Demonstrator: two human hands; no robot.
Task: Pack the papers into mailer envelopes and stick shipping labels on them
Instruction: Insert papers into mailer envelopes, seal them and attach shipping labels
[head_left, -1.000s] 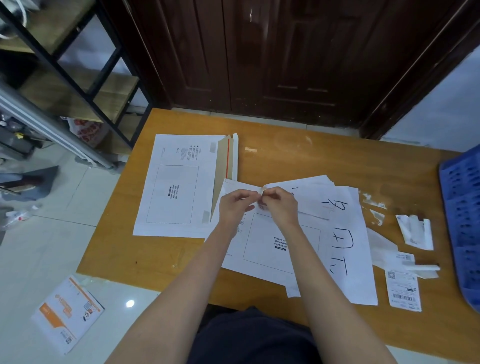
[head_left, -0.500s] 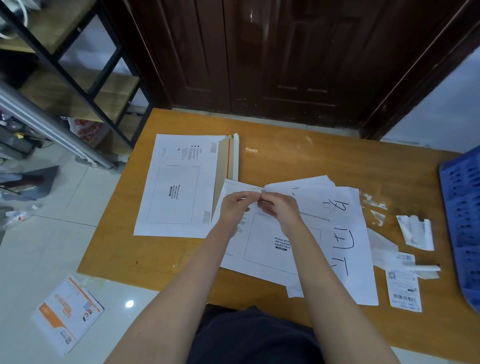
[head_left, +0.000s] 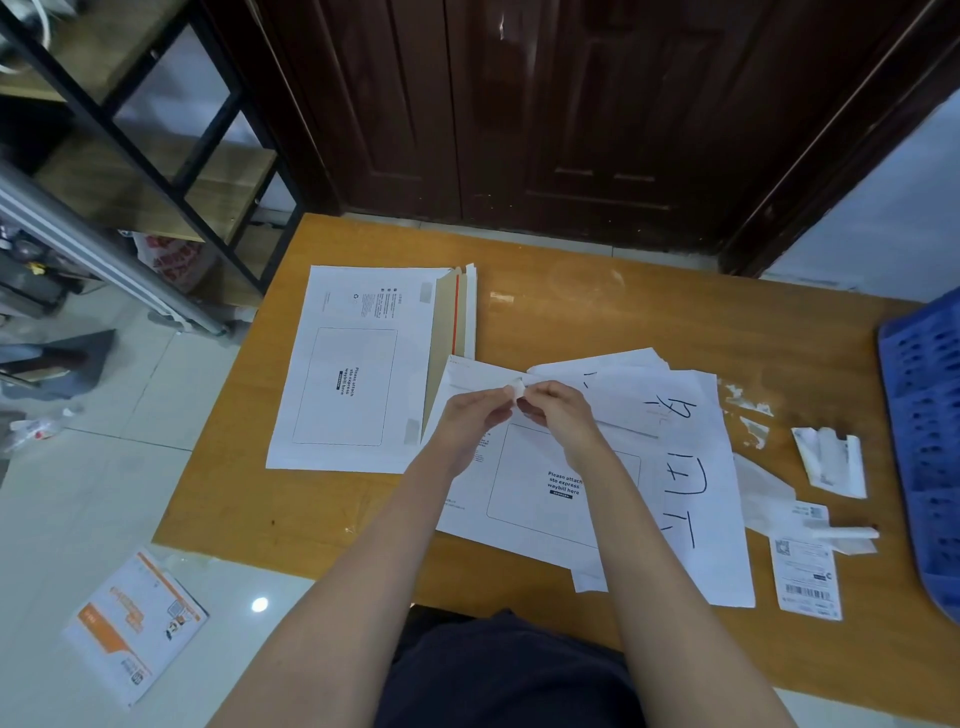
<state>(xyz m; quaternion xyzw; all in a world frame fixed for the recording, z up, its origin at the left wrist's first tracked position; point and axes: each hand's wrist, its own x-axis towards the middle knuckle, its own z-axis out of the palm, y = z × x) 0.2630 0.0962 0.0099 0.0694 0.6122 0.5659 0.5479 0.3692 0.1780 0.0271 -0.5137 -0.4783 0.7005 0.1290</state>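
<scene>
a flat white card mailer (head_left: 540, 483) lies near the front middle of the smooth orange-brown table (head_left: 675, 322), its printed waybill box face up. over its top edge both hands meet: the left hand (head_left: 475, 415) and right hand (head_left: 558, 410) pinch a small curled white strip (head_left: 517, 387) between fingertips. thin white papers (head_left: 696, 467) with black marker strokes fan out under the mailer's right side. to its left lies a second mailer (head_left: 358, 369), brown flap with a red strip. a barcoded label (head_left: 805, 577) lies right, near a perforated blue crate (head_left: 930, 426).
</scene>
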